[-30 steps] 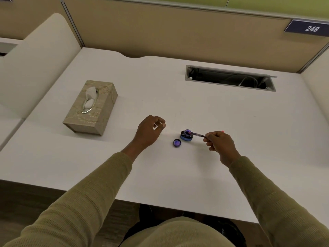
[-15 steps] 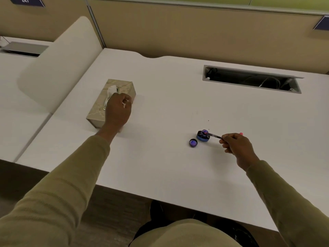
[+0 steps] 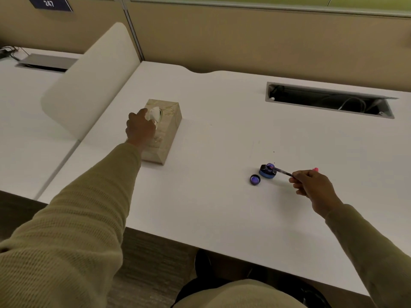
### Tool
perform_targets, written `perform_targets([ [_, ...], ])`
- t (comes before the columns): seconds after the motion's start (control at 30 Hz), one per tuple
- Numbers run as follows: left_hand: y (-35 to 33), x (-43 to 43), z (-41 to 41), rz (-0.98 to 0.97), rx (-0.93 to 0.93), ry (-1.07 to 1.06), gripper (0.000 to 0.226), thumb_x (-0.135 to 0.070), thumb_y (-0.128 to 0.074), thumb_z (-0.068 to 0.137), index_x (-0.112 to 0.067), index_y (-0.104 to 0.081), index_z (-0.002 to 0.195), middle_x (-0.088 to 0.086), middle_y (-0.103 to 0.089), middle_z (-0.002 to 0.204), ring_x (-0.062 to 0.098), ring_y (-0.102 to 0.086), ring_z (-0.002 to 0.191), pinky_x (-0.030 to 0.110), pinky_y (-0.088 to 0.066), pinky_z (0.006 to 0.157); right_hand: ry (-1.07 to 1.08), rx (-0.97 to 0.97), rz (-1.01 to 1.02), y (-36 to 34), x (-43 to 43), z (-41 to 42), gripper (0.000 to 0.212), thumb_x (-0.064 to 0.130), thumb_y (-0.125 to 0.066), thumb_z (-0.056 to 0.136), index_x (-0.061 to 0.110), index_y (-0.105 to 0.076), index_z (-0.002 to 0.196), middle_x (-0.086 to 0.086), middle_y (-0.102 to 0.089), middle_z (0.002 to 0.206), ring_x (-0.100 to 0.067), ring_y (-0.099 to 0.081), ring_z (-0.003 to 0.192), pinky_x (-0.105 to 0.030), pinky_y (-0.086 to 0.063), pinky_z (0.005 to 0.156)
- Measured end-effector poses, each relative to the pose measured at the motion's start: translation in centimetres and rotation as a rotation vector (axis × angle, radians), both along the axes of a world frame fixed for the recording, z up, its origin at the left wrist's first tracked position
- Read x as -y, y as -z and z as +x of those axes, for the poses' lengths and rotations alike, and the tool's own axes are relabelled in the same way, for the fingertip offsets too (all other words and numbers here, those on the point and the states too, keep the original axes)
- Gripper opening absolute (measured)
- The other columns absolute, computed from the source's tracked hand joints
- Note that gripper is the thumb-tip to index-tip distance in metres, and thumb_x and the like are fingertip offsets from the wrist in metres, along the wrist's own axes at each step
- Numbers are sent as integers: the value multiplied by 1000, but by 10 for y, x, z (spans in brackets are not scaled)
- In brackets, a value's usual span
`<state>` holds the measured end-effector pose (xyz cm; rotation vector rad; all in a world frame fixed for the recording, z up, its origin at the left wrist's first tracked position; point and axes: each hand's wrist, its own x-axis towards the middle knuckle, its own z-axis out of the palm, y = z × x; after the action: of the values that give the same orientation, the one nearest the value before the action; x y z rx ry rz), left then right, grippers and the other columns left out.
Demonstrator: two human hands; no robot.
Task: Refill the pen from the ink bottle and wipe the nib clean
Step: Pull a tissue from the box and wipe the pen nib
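Observation:
A small dark ink bottle stands open on the white desk, its round cap lying just to its left. My right hand holds a slim dark pen with a pink end; the pen's tip rests in the bottle's mouth. Far to the left, my left hand lies over a tan tissue box, fingers pinched on the white tissue sticking out of its slot.
A cable slot with wires is cut into the desk at the back right. A curved white divider separates this desk from the neighbouring one at left. A beige partition wall runs along the back.
My left hand travelled from beside the ink bottle to the tissue box and closed on the tissue. The right hand kept the pen in the bottle. The view swung left.

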<state>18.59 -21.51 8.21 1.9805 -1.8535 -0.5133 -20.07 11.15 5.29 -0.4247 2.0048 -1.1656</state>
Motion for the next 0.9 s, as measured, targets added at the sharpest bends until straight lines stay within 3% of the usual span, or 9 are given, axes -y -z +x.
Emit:
perform_targets([
  [0.13, -4, 12, -3, 24, -11, 27, 44, -26, -62, 88, -24, -60, 132, 18, -54, 132, 38, -56, 122, 49, -48, 102, 7, 6, 8, 2, 0, 0, 15, 14, -61, 98, 4, -69, 104, -13, -73, 94, -18, -60, 74, -30, -52, 67],
  [0.27, -7, 20, -7, 10, 1, 18, 46, -19, -59, 86, -26, -59, 132, 17, -57, 131, 37, -56, 122, 47, -48, 103, 8, 19, 17, 4, 1, 1, 12, 14, -61, 98, 6, -70, 100, -13, -74, 94, -18, -60, 74, -30, -52, 67],
  [0.43, -8, 25, -9, -22, 15, 43, 29, -27, -55, 88, -18, -69, 112, 17, -61, 122, 39, -59, 112, 48, -50, 97, 6, 19, 25, 5, 3, 2, 9, 15, -62, 98, 9, -69, 96, -14, -74, 94, -19, -60, 73, -31, -52, 66],
  [0.57, -10, 28, -8, -57, 81, 100, 26, -22, -59, 89, -13, -71, 110, 17, -59, 123, 39, -58, 114, 47, -49, 97, 6, 16, 23, 4, 4, 2, 9, 14, -62, 98, 10, -69, 93, -13, -74, 92, -18, -60, 73, -31, -52, 67],
  [0.73, -17, 37, 2, -139, -34, 138, 20, -17, -63, 89, -3, -65, 104, 17, -65, 111, 34, -60, 107, 32, -42, 82, -2, 24, 19, 7, 2, 0, 10, 14, -61, 98, 9, -69, 94, -14, -73, 93, -18, -60, 74, -31, -51, 67],
  [0.83, -26, 36, 6, -191, -144, 150, 16, -17, -62, 91, -3, -60, 98, 6, -60, 94, 24, -54, 89, 26, -35, 73, 1, 25, 18, 9, 2, 0, 10, 15, -62, 97, 9, -69, 95, -14, -73, 93, -18, -60, 74, -30, -51, 67],
  [0.9, -33, 35, 6, -214, -218, 156, 13, -17, -61, 91, -6, -59, 97, 3, -57, 92, 20, -51, 86, 25, -34, 71, 6, 27, 20, 10, 2, -1, 10, 15, -62, 97, 9, -69, 94, -14, -73, 94, -18, -60, 74, -31, -51, 67],
])
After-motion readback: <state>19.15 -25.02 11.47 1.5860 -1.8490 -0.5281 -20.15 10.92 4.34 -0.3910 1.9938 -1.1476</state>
